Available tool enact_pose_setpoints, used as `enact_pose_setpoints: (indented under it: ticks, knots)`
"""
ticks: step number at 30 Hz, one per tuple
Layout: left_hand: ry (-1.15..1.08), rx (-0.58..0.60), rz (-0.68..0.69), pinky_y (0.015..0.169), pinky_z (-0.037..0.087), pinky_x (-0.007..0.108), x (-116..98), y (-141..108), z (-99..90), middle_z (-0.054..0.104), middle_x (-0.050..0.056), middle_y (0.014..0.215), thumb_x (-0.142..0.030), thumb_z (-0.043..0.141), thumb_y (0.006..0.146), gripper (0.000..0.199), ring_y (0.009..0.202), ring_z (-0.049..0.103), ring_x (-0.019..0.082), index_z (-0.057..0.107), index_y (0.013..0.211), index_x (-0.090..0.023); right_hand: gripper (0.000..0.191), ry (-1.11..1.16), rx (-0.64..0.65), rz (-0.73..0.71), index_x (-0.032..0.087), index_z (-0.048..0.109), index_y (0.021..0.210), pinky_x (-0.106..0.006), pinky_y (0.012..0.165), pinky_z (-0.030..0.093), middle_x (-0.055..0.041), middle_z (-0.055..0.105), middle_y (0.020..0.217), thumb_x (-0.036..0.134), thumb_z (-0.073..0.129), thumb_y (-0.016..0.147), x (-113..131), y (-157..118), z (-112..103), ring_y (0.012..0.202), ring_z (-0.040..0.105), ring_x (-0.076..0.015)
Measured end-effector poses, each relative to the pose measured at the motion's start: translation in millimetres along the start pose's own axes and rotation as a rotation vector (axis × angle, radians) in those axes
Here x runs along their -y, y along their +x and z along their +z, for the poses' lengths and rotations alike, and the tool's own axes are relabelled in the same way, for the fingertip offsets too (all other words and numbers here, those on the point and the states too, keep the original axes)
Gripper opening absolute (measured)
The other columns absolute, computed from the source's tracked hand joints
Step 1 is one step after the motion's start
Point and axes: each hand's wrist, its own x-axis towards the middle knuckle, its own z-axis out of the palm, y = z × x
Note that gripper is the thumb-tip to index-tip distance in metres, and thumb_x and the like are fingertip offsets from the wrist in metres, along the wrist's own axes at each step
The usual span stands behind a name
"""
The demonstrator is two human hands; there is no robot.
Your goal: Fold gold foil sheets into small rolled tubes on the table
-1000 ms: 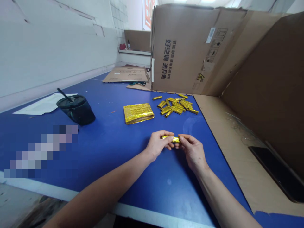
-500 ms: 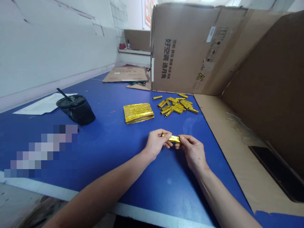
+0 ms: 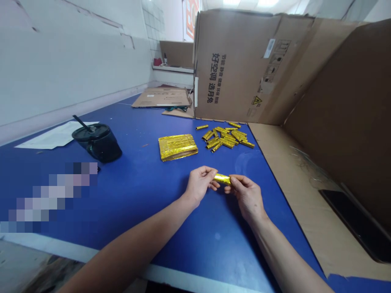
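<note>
Nearest the person, the left hand (image 3: 200,188) and right hand (image 3: 247,197) are held just above the blue desk (image 3: 195,248), each in a narrow grip, with the fingertips pinching one end of a slim gold foil tube (image 3: 222,179) that lies level between them. It looks very light and thin-walled, stiff enough to keep its shape yet likely to dent or crease under hard pressure. Its glossy skin may prove slippery, so a gentle pinch at the two ends seems the safest hold. Beyond the hands lie a loose heap of similar foil rolls (image 3: 226,138) and a flat gold foil packet (image 3: 177,147). To the left stand a black lidded cup (image 3: 97,143) and a sheet of paper (image 3: 58,135); a large cardboard box (image 3: 241,67) rises at the far side.
</note>
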Motion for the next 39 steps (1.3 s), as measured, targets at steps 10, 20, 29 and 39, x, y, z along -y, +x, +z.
enact_pose_setpoints:
  ticks: [10,20,29,39]
  knots:
    - [0.022,-0.011,0.011,0.039,0.043,0.016,0.8,0.5,-0.1,0.058,0.000,0.052,-0.030,0.061,0.068,0.020,0.042,0.055,0.008,0.056,0.072,-0.011,0.017,-0.004,-0.021,-0.006,0.015,0.065,0.068,-0.025,0.046,0.047,0.0001,0.064,0.059,0.026,0.072,0.058,-1.2,-0.4,0.9,0.044,0.057,-0.0122]
    - [0.034,-0.014,0.011,0.039,0.042,0.016,-0.3,-0.2,0.0,0.058,-0.001,0.051,-0.030,0.061,0.068,0.020,0.041,0.054,0.008,0.055,0.071,-0.011,0.017,-0.014,-0.023,-0.015,0.016,0.066,0.068,-0.026,0.046,0.047,0.0001,0.063,0.059,0.028,0.071,0.058,-2.0,-0.4,1.1,0.044,0.056,-0.0124]
    - [-0.033,0.012,0.002,0.041,0.044,0.017,-0.5,0.2,-0.5,0.059,0.000,0.059,-0.034,0.059,0.070,0.025,0.046,0.057,0.009,0.054,0.080,-0.012,0.015,0.009,-0.010,-0.003,0.016,0.065,0.068,-0.025,0.048,0.046,0.0015,0.062,0.059,0.026,0.071,0.059,-2.0,-0.1,0.2,0.046,0.057,-0.0123]
    - [0.012,0.015,0.012,0.043,0.044,0.017,-0.7,-1.1,0.4,0.057,-0.001,0.054,-0.021,0.059,0.069,0.014,0.045,0.056,0.009,0.055,0.077,-0.010,0.019,0.022,0.002,0.016,0.016,0.064,0.072,-0.026,0.048,0.047,0.0012,0.063,0.061,0.026,0.072,0.057,-0.8,-1.2,2.5,0.047,0.058,-0.0123]
